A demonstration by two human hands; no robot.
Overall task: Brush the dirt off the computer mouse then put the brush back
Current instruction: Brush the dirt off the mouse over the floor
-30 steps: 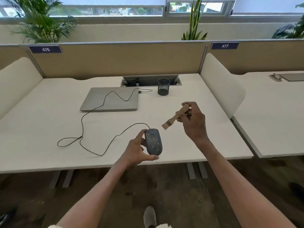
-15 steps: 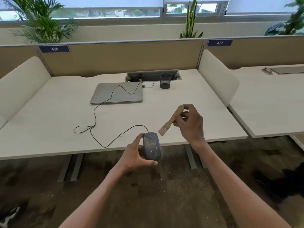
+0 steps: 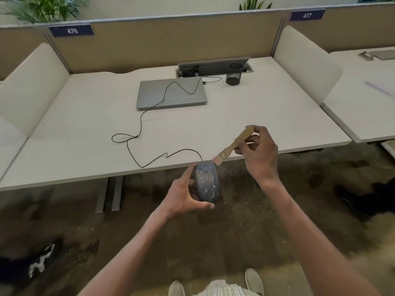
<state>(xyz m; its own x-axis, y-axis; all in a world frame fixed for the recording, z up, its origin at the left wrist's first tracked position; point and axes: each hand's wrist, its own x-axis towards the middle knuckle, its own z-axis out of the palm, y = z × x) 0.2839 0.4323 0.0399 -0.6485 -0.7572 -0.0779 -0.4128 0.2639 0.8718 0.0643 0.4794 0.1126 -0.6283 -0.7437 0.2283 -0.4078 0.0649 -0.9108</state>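
My left hand [image 3: 181, 195] grips a dark blue computer mouse [image 3: 207, 183] speckled with pale dirt, holding it in the air just off the front edge of the white desk [image 3: 85, 129]. Its black cable [image 3: 141, 124] trails back across the desk and over the laptop. My right hand [image 3: 259, 152] holds a small wooden brush [image 3: 234, 145] by the handle. The bristles point down and left, at the upper right corner of the mouse, touching or nearly so.
A shut grey laptop [image 3: 172, 92] lies at the middle back of the desk, with a black mesh pen cup [image 3: 234, 73] to its right beside an open cable hatch [image 3: 213, 66]. Padded dividers flank the desk. Dark carpet with pale crumbs lies below my hands.
Both hands have drawn back from over the desk to beyond its front edge. The brush tip has come down close to the mouse. The view has tilted downward.
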